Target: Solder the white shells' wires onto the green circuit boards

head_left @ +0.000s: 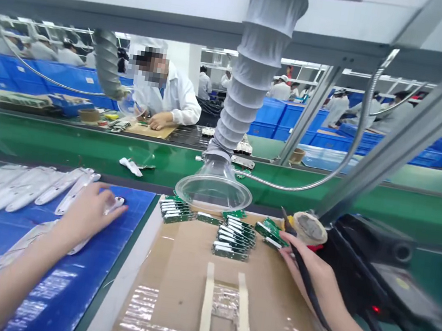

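Over the blue mat, my left hand (85, 212) curls its fingers and thumb round the end of a white plastic shell (115, 204); part of that shell is hidden beneath the hand. My right hand (305, 265) is closed round a soldering iron (299, 257), its cable trailing back over my forearm. The fingertips are close to a few green circuit boards (271, 232) at the right of the brown work board; whether they touch is unclear. More green circuit boards (233, 238) lie in an overlapping stack mid-board, and another group (176, 209) sits to its left.
More white shells (8, 185) lie on the blue mat (109, 259). A clear suction hood (214, 192) hangs low over the brown board (170, 290). Right stand a round container (309, 228) and a black unit (374, 247) with a red light. Across the green belt, another person (165, 92) works.
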The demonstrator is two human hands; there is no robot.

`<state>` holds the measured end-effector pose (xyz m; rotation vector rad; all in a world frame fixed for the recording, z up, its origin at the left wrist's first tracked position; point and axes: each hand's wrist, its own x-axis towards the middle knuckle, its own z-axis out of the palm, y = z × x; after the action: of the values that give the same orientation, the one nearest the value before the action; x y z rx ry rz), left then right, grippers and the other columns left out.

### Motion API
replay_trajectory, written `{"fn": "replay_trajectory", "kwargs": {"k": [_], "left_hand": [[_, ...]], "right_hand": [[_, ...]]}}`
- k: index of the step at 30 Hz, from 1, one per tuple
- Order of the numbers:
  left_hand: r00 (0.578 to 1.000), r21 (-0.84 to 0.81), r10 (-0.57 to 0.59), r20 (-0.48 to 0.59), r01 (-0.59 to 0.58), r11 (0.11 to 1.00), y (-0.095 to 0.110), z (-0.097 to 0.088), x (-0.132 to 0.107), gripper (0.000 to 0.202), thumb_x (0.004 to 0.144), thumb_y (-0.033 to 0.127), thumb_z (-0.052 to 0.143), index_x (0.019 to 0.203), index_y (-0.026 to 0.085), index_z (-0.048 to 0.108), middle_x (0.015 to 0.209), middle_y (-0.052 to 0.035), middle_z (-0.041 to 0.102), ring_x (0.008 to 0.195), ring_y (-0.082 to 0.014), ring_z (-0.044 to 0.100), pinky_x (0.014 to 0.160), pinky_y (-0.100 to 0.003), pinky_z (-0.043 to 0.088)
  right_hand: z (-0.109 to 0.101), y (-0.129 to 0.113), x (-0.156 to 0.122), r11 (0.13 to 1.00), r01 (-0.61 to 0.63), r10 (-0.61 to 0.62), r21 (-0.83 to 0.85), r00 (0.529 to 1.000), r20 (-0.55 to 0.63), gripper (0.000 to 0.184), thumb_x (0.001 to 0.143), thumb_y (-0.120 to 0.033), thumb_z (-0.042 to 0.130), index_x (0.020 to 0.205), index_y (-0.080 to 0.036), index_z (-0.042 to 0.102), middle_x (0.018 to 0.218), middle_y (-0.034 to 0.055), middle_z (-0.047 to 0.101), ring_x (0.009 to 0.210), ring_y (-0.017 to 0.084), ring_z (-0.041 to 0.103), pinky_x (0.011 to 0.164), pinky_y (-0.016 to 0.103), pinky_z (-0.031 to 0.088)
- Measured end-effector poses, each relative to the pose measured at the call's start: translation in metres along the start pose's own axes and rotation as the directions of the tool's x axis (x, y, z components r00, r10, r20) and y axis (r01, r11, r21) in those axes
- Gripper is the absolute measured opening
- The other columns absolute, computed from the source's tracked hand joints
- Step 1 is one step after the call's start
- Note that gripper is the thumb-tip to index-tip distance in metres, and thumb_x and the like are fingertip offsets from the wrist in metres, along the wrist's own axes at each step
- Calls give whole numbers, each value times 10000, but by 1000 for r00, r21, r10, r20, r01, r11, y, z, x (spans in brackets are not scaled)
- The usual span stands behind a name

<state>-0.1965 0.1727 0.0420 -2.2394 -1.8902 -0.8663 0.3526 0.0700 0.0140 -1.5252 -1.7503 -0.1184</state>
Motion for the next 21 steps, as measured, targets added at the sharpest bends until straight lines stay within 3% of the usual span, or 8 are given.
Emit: {"fn": "replay_trajectory", "kwargs": {"k": [3,6,8,10,12,15,18,21], "left_hand": [[1000,-4,-4,-5,4,1000,-8,17,-23,488,898,709,517,744,247,544,1189,-275,702,1189,-507,699,1109,-731,546],[1000,-67,10,-4,-10,998,13,11,-52,450,1017,648,463,906,236,608,1451,-212,632,1353,-414,670,1088,-535,617],[998,-138,39,41,-33,990,44,4,-80,394,1068,615,522,998,247,642,1587,-117,576,1393,-345,671,953,-369,654],[983,-209,124,138,-94,973,86,2,-115,334,1085,581,576,1039,263,668,1675,-70,545,1329,-308,727,925,-327,662],[956,-257,193,221,-134,957,131,6,-151,266,1118,501,577,1033,276,692,1635,-57,615,1233,-264,792,851,-275,678],[944,-281,221,247,-148,948,182,15,-191,221,1139,426,573,1273,300,697,1508,-72,730,1050,-226,851,714,-239,684],[966,-365,172,194,-92,927,197,13,-200,490,1133,517,573,1572,302,544,1501,-92,746,1189,-267,828,815,-277,715],[974,-403,55,219,39,914,187,7,-180,410,1166,485,502,1530,323,598,1445,-60,770,1299,-265,775,1030,-347,683]], "right_hand": [[-9,-12,-27,996,-49,47,78,999,25,311,1041,-365,648,1296,-270,798,894,32,850,700,212,818,759,295,718],[-11,-40,-70,966,-48,21,254,994,110,304,1060,-336,621,1329,-318,763,786,-5,817,592,187,779,614,241,679],[-10,-62,-93,938,-23,-51,347,978,203,352,1048,-323,649,1392,-337,722,772,-26,798,579,182,769,623,247,687],[-9,-78,-102,915,36,-170,402,938,302,417,1072,-250,607,1468,-361,675,917,-17,828,710,179,818,709,262,713],[-11,-86,-98,913,58,-226,403,896,383,461,1091,-216,605,1520,-384,633,1141,17,849,954,211,865,822,297,738],[-18,-89,-84,926,72,-263,371,826,498,524,1104,-152,587,1580,-368,561,1309,49,826,1170,228,839,949,343,738],[-22,-90,-80,928,130,-303,349,807,507,446,1116,-186,605,1539,-324,580,1168,47,828,1055,227,846,881,362,744],[-16,-89,-94,929,189,-314,318,856,411,380,1122,-224,616,1495,-297,616,1095,59,806,983,232,845,811,360,740]]}}
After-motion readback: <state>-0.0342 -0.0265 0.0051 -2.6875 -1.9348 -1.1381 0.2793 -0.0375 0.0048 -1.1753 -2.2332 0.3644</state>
